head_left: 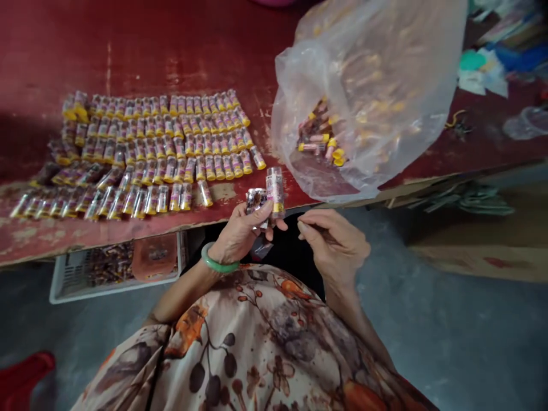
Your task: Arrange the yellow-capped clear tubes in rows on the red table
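My left hand, with a green bangle at the wrist, grips a small clear tube that has a yellow end and a printed label. The same hand pinches a stack of small shiny printed sachets under the thumb, left of the tube. Just to the right, my right hand is apart from the tube, its thumb and fingertips closed together. Whatever those fingertips hold, if anything, is too small to make out. Beyond my left hand, several rows of similar yellow-ended tubes lie on the red table.
A large translucent plastic bag lies on the table at right, with loose tubes at its mouth. Under the table edge stands a white crate of small items. Cardboard is at right, a red stool at lower left.
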